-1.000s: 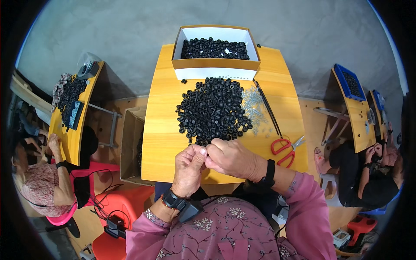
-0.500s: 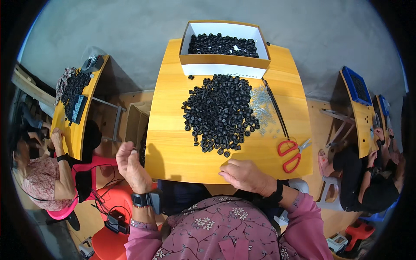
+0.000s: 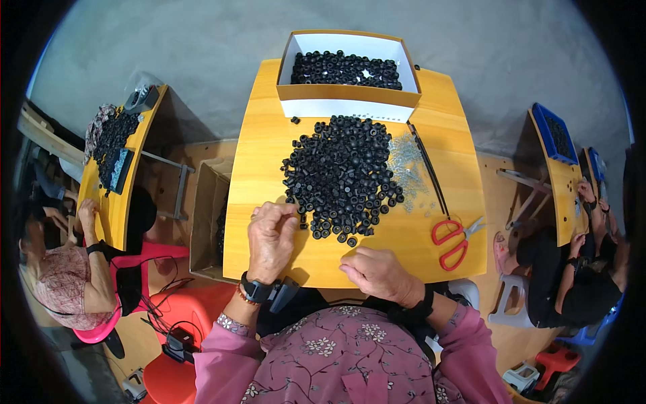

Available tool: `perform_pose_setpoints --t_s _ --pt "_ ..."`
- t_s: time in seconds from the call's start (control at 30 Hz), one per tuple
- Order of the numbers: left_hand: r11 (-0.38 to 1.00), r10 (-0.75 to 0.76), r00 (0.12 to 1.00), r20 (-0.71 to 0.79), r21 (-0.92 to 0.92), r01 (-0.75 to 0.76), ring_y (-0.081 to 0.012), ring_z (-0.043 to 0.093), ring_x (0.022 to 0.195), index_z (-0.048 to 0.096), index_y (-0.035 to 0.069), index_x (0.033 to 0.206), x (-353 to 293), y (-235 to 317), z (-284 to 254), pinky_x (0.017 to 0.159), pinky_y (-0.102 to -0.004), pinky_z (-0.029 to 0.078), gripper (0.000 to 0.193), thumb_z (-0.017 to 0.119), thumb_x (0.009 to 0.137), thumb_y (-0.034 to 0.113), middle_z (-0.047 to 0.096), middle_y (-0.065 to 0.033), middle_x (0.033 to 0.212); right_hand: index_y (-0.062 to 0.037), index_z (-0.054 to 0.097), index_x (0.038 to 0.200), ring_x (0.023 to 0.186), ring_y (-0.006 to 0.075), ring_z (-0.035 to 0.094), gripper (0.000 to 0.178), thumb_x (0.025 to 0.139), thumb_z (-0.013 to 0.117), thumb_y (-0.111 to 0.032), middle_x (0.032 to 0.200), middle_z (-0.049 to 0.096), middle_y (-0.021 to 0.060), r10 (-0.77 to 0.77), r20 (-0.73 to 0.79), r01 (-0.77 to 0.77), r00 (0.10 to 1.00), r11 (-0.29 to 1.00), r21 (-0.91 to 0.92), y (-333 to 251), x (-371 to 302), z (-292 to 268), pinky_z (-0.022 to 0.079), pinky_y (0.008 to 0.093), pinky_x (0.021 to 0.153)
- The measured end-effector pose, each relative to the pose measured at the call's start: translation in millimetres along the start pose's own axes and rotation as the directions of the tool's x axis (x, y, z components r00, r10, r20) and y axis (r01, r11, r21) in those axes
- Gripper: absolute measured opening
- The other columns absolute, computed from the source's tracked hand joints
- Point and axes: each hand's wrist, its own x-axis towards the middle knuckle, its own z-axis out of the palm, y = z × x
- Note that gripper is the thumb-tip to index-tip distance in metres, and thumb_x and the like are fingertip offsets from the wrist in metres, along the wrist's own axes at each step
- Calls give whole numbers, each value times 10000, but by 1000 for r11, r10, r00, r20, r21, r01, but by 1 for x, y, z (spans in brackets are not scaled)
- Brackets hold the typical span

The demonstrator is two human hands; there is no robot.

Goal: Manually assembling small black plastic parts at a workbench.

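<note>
The left hand [image 3: 270, 237], lately off the counter's [image 3: 256, 161] left side, is back beside the black pieces [image 3: 342, 168] piled on top, putting them within reach, fingers curled narrow. The right hand [image 3: 385, 276] stays bunched; whether either holds anything, I cannot tell.

The person's left hand [image 3: 271, 241] sits farther forward, its fingers bent and thumb alongside; the right hand [image 3: 379, 271], apart from it, curls inward, knuckles up. Both forearms [image 3: 239, 309] angle in from below.
</note>
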Motion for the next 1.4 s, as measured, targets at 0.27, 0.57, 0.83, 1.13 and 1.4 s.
perform_pose_setpoints --t_s 0.27,0.57,0.83,1.13,1.4 --pt "984 85 994 76 150 -96 -325 591 828 659 40 948 7 -7 13 772 -407 458 240 640 773 -123 603 -116 830 -37 670 918 690 284 658 111 871 724 -123 794 632 90 52 13 -53 999 998 41 0 -2 0 535 381 602" --pt "977 127 991 52 166 -134 -288 632 757 591 -12 937 5 -11 11 686 -366 521 218 645 775 -147 582 -141 879 -37 674 914 689 296 659 90 877 716 -108 795 636 95 68 4 -68 998 993 97 1 0 1 534 385 603" --pt "982 109 993 53 147 -116 -316 582 785 547 13 874 2 -12 9 716 -400 475 222 659 754 -135 559 -133 840 -28 679 1017 654 266 618 165 871 728 -87 783 578 88 -2 -25 4 1000 997 72 -8 34 -13 503 367 582" --pt "997 59 998 2 48 -59 -243 587 792 591 11 996 -4 -16 2 749 -326 481 220 652 813 -94 571 -117 883 -36 568 823 794 304 634 47 817 592 -77 876 537 130 -134 70 147 988 960 -237 -10 101 21 541 415 670" --pt "789 -269 961 60 -558 256 -94 519 829 637 -10 1164 -28 -23 -28 776 -231 441 233 596 1024 171 577 -11 948 -35 575 837 777 289 647 60 831 613 -81 878 555 121 -116 166 162 979 941 -298 -11 103 26 542 396 646"
